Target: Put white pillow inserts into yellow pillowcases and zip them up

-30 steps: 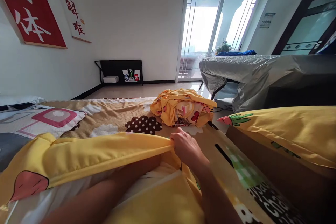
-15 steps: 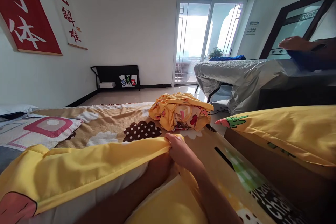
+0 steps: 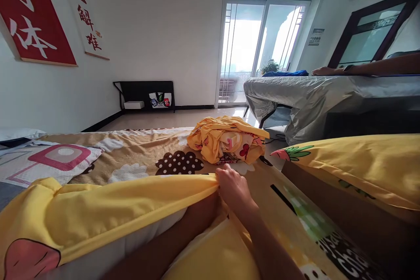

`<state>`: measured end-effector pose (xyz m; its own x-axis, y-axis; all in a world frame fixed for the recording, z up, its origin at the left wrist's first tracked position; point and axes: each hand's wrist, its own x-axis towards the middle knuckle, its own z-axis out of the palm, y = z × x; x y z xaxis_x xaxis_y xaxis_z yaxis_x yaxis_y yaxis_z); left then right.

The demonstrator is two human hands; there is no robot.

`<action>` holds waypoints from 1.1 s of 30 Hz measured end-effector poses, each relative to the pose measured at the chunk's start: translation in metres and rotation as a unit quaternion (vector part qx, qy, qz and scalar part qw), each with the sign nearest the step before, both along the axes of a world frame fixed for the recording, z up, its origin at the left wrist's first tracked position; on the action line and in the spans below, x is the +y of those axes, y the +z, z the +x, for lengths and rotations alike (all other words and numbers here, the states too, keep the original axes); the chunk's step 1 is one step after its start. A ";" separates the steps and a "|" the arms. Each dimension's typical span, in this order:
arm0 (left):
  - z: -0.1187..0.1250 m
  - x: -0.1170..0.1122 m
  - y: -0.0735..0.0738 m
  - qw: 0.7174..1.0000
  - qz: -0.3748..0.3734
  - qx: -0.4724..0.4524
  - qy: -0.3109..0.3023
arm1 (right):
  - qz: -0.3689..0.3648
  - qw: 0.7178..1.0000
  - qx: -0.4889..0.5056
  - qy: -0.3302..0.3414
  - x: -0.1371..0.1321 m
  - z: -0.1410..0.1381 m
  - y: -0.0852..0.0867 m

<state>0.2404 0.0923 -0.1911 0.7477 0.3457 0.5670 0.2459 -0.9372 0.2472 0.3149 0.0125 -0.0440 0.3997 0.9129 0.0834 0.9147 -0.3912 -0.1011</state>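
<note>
My right hand (image 3: 232, 186) is closed on the edge of a yellow pillowcase (image 3: 131, 199), pinching it near one corner and holding it taut. My left forearm (image 3: 177, 238) reaches into the pillowcase opening, beneath the yellow fabric. The left hand itself is hidden inside, so its fingers do not show. White pillow filling (image 3: 108, 249) shows under the raised edge, and a carrot print marks the case at lower left. Just beyond my right hand lies a crumpled yellow printed cloth (image 3: 226, 138).
A patterned brown bedspread (image 3: 131, 153) lies under everything. Another yellow pillow (image 3: 361, 162) rests on a cardboard box at right. A white-and-pink cloth (image 3: 55, 157) lies at left. Behind, another person's arm (image 3: 377, 66) extends over a plastic-covered table (image 3: 305, 85).
My right hand has shifted slightly right, pulling the pillowcase edge along. The other person's arm has come down and stretched left over the covered table.
</note>
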 end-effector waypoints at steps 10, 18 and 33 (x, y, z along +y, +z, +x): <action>-0.003 -0.001 0.014 0.995 0.066 0.058 -0.040 | 0.093 0.992 0.067 0.044 0.004 0.002 -0.005; -0.005 -0.010 0.025 0.994 0.108 0.010 0.028 | 0.190 0.943 0.239 0.130 0.012 0.015 -0.018; -0.020 -0.018 0.030 0.970 0.239 0.032 0.020 | 0.130 0.943 0.233 0.197 -0.005 0.033 -0.012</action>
